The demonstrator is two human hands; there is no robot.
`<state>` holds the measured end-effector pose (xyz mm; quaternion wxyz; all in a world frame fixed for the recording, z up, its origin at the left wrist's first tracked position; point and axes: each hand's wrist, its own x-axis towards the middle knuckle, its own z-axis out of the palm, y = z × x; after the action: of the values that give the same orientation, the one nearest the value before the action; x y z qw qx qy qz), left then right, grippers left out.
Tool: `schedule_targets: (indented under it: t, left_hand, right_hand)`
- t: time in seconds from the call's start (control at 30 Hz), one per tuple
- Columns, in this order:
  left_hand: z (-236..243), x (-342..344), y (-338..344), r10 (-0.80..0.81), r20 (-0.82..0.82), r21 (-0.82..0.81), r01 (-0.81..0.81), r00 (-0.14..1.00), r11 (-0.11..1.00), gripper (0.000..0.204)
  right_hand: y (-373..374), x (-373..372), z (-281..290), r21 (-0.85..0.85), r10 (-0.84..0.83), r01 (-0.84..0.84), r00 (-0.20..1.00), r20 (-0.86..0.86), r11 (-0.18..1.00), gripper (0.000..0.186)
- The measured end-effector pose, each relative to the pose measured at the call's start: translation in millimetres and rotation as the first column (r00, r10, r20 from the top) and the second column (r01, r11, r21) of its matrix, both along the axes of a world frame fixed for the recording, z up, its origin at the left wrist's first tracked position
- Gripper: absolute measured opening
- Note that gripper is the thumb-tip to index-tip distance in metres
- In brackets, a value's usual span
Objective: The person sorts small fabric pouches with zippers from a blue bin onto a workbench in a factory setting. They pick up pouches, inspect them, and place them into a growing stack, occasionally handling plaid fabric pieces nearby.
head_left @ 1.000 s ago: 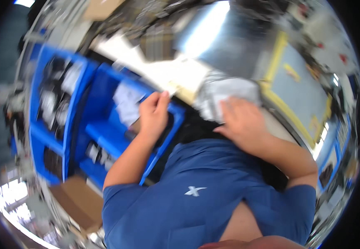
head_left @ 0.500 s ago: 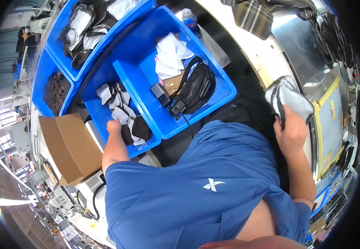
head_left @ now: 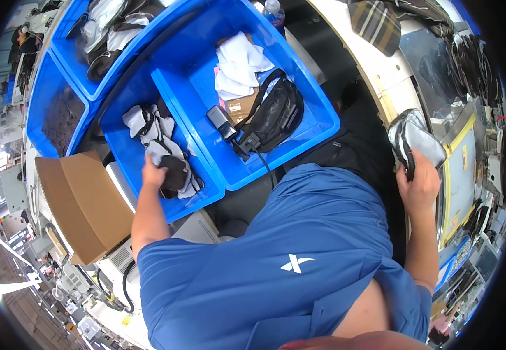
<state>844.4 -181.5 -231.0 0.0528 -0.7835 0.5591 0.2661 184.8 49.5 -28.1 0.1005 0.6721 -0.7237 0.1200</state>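
Observation:
My left hand [head_left: 153, 174] is in the left section of a divided blue bin [head_left: 208, 169], its fingers closed on a small black-and-grey fabric piece [head_left: 174, 174] among similar pieces [head_left: 151, 123]. At the right, my right hand [head_left: 421, 189] grips a silver-grey fabric piece with dark edging [head_left: 416, 133] by its lower edge, beside the pale bench edge [head_left: 375, 87]. The bin's other section holds white cloths [head_left: 236, 69], a black waist bag [head_left: 275, 114] and a dark rectangular device [head_left: 221, 121] with a cable.
Other blue bins [head_left: 43, 116] with dark and silver pieces stand at upper left. An open cardboard box [head_left: 78, 204] is left of my arm. A bottle [head_left: 273, 16] is behind the bin. Plaid fabric [head_left: 375, 26] and a yellow-edged board [head_left: 457, 186] lie rightward.
The view has swung toward the bins. My left hand has moved down into the left section and taken hold of a piece. My right hand has lifted a silver piece from flat on the bench.

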Motion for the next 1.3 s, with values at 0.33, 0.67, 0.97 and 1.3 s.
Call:
schedule_targets:
  t: [0.33,0.67,0.97,1.3]
  left_hand:
    - [-5,-46,40,-0.505,0.46,0.473,0.28,0.731,0.836,0.038]
    - [-29,-41,45,-0.455,0.439,0.481,0.226,0.775,0.847,0.038]
    - [218,-114,-98,-0.206,-0.301,0.102,0.247,0.931,0.964,0.02]
    - [292,-522,5,-0.511,-0.859,-0.359,0.745,-0.028,0.562,0.036]
  right_hand:
    - [-2,-3,0,-0.005,0.022,-0.022,1.0,0.021,1.0,0.043]
    - [-1,-7,6,-0.017,0.038,-0.037,0.998,0.056,0.999,0.043]
    - [10,-37,41,0.029,-0.224,0.378,0.485,0.845,0.925,0.04]
    - [-19,-35,82,-0.365,0.043,0.214,0.813,0.581,0.906,0.045]
